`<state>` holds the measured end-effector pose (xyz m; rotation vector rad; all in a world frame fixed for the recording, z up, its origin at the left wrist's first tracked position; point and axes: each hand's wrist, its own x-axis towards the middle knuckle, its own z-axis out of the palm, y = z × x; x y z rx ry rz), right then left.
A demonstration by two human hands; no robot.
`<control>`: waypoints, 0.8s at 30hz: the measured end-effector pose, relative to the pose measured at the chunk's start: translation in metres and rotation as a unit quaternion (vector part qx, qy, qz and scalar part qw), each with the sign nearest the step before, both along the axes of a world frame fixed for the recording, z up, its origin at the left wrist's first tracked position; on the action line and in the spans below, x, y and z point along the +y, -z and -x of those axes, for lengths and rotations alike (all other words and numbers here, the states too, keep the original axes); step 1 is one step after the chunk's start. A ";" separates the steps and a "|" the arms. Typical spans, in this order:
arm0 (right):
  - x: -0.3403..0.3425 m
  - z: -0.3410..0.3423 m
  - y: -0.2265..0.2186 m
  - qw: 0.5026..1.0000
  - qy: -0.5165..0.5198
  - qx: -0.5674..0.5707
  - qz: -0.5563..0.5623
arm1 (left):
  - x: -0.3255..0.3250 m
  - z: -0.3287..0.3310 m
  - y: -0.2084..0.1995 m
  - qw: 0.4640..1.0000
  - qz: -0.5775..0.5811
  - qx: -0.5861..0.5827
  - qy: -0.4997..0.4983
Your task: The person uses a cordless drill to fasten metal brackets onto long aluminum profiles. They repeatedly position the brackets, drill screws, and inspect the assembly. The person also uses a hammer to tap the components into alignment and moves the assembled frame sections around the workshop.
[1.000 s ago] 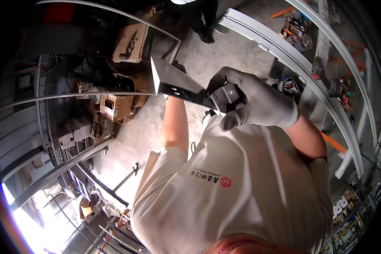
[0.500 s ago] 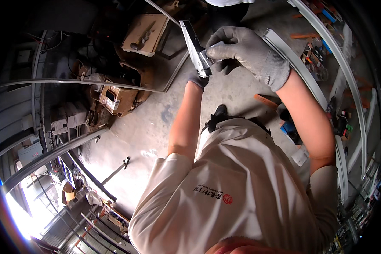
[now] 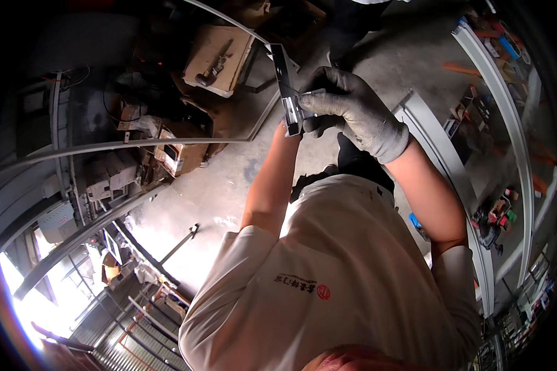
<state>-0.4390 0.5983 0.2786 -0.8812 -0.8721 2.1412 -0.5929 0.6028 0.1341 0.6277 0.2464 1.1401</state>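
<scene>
The right hand (image 3: 346, 111), in a grey knit glove, is clamped on a short dark metal bracket (image 3: 286, 93), thumb and fingers pinching its lower half from the right side. The left hand is hidden behind the bracket and the glove, so I cannot tell whether it grips; only its bare forearm (image 3: 269, 179) shows, rising straight to the piece. The bracket is a flat, narrow strip, dark grey with a paler sheen along one face, standing nearly upright and tilted slightly left at the top. It is held in the air in front of the chest, above the concrete floor (image 3: 229, 185). Both elbows are bent, forearms converging upward from the pale shirt (image 3: 328, 278).
</scene>
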 end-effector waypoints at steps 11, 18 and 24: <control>0.148 -0.040 -0.022 0.995 0.077 0.070 0.006 | 0.173 -0.024 0.008 0.997 0.069 0.031 0.009; 0.220 -0.032 -0.021 0.984 0.172 0.049 -0.006 | 0.282 -0.035 0.059 0.978 0.188 0.063 0.057; 0.268 -0.006 -0.043 0.968 0.249 0.004 -0.030 | 0.376 -0.035 0.092 0.934 0.339 0.088 0.066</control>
